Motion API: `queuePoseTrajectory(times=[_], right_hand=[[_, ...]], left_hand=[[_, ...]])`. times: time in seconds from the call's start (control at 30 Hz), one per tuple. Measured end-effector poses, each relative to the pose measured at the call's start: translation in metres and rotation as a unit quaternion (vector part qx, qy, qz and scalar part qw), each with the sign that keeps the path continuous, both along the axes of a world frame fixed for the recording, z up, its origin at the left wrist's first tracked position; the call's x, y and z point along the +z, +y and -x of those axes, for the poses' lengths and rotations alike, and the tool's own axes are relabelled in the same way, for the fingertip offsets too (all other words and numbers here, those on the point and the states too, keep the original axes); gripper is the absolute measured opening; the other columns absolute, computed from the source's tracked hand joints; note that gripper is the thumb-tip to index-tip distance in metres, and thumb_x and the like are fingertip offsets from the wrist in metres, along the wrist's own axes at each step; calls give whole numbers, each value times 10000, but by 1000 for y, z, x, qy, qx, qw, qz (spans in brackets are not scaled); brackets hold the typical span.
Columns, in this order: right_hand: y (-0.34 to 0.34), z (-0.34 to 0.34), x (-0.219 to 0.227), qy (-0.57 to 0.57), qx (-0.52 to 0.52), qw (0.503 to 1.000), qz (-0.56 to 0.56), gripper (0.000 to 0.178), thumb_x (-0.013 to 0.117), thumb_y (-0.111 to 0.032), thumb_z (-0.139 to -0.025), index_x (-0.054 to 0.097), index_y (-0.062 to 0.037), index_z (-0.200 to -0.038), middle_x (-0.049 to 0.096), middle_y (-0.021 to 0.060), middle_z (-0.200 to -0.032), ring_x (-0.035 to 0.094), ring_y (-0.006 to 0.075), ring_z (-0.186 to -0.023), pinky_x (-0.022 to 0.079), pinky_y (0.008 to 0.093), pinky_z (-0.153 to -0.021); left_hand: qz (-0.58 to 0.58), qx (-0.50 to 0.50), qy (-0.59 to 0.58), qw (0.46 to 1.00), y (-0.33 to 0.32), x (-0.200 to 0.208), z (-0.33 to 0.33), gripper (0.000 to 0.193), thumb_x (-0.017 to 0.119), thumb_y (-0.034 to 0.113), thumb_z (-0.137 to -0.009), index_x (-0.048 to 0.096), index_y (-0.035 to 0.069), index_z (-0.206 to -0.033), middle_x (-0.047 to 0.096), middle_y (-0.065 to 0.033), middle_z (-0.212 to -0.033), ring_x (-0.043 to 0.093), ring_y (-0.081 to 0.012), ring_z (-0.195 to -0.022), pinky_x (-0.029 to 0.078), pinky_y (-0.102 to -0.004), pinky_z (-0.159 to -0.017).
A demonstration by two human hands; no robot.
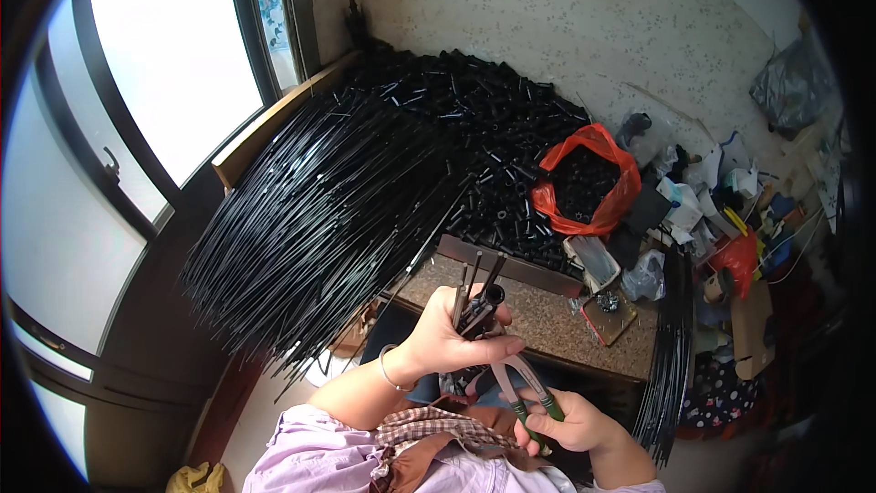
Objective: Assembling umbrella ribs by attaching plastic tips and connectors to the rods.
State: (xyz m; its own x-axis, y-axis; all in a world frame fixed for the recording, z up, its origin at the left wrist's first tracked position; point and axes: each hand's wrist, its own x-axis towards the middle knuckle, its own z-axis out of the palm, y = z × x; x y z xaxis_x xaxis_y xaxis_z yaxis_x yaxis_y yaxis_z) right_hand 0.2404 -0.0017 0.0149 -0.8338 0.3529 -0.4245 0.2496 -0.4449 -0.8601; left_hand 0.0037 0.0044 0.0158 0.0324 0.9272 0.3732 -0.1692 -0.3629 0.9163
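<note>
My left hand [449, 336] is closed around a bundle of black parts. Out of its top stick several thin black rods [475, 272] and a wider black tube [494, 295] with its round open end up. My right hand [575, 423] grips pliers by their green handles [550, 403]. The metal jaws [513, 374] reach up to the underside of the left hand, near its thumb; their tips are partly hidden there. Both hands are in front of my body, at the near edge of the speckled tabletop [538, 310].
Long black rods [310, 201] lie heaped at the left, overhanging the near edge. Behind them are piled short black tubes [484, 100]. An open red bag [545, 194] holds small dark parts. A phone-like flat object [609, 317] lies at the right, near more hanging rods [671, 347] and clutter.
</note>
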Motion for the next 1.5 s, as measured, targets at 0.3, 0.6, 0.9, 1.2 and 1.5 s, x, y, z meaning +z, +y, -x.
queuePoseTrajectory(times=[0.3, 0.6, 0.9, 1.2, 1.5], right_hand=[[-19, 10, -13, -139, -119, 889, -420, 307, 537, -76, -850, 483, 18, -1137, 619, 76, -714, 604, 147, -596, 488, 274, -574], [-27, 35, -3, -34, -165, 827, -537, 432, 587, -34, -802, 464, 17, -1212, 613, 192, -972, 641, 302, -805, 504, 338, -706], [-29, 32, -11, -4, -177, 797, -577, 447, 581, -47, -812, 444, -8, -1236, 621, 192, -960, 646, 298, -830, 503, 333, -684], [-19, 17, -10, -65, -155, 907, -386, 373, 584, -70, -823, 499, -17, -1183, 645, 138, -873, 656, 242, -772, 491, 293, -692], [57, -44, -114, -396, -206, 632, -633, 434, 638, -389, -769, 565, 13, -914, 538, 173, -873, 551, 354, -826, 452, 419, -723]], left_hand=[[14, -9, 36, 999, 7, -3, -6, 310, 778, 64, -581, 568, 42, -808, 556, 30, -751, 488, -45, -680, 391, -199, -608], [-6, -18, -105, 994, -5, -2, -11, 360, 775, 6, -572, 507, 20, -812, 563, -36, -738, 499, -63, -614, 403, -198, -550], [-10, 4, -114, 993, -8, 3, -15, 356, 760, -10, -583, 477, 34, -795, 544, -23, -710, 491, -63, -603, 396, -194, -538], [-14, 54, -34, 998, -8, 12, -17, 311, 768, 47, -632, 557, 41, -860, 486, 52, -649, 418, -27, -572, 344, -181, -530], [2, 36, -26, 999, -19, -4, 13, 261, 704, 85, -755, 444, 58, -764, 519, -32, -621, 474, -95, -534, 417, -226, -562]])
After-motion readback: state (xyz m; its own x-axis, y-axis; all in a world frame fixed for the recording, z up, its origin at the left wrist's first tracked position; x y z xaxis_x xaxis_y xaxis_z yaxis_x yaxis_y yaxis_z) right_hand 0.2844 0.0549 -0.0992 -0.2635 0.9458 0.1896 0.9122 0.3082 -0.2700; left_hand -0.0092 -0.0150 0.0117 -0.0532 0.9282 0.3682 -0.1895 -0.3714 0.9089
